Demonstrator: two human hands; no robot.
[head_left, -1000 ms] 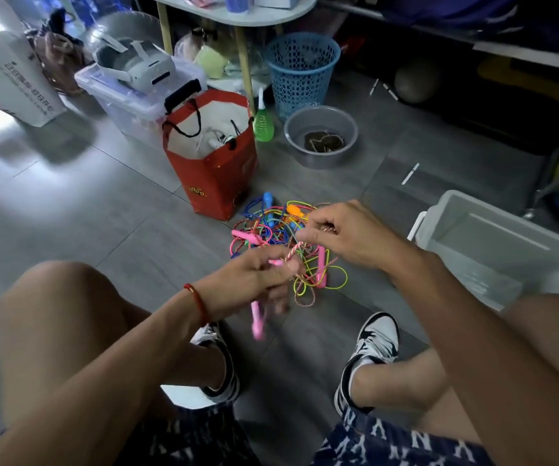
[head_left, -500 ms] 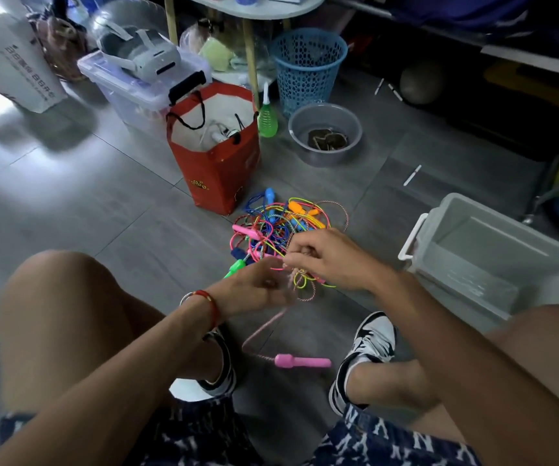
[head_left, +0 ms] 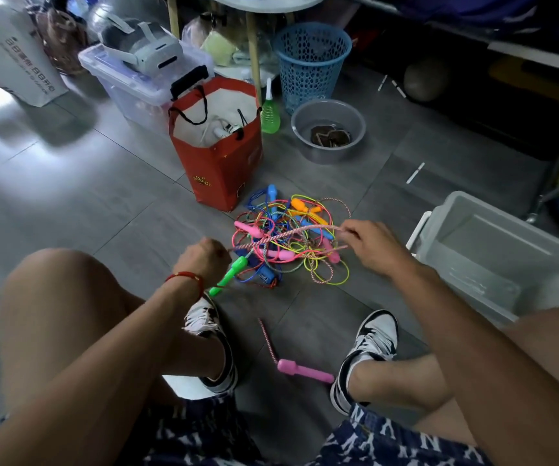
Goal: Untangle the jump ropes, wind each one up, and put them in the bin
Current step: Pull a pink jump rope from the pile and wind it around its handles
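A tangled pile of jump ropes (head_left: 291, 243) in pink, green, blue, orange and yellow lies on the grey floor ahead of my feet. A pink-and-white striped rope (head_left: 288, 234) is stretched above the pile between my hands. My left hand (head_left: 204, 258) is closed on one end of that stretch, and my right hand (head_left: 369, 245) pinches the other end. The same rope's pink handle (head_left: 305, 370) lies on the floor between my shoes. A clear plastic bin (head_left: 493, 250), with nothing in it, stands at my right.
A red paper bag (head_left: 217, 163) stands just behind the pile. Further back are a grey basin (head_left: 328, 129), a blue mesh basket (head_left: 310, 65), a green bottle (head_left: 269, 112) and a lidded storage box (head_left: 136, 82) with a headset on top. My knees flank the work area.
The pink handle dropped from my left hand to the floor between my shoes. My hands have moved apart, drawing the striped rope taut above the pile.
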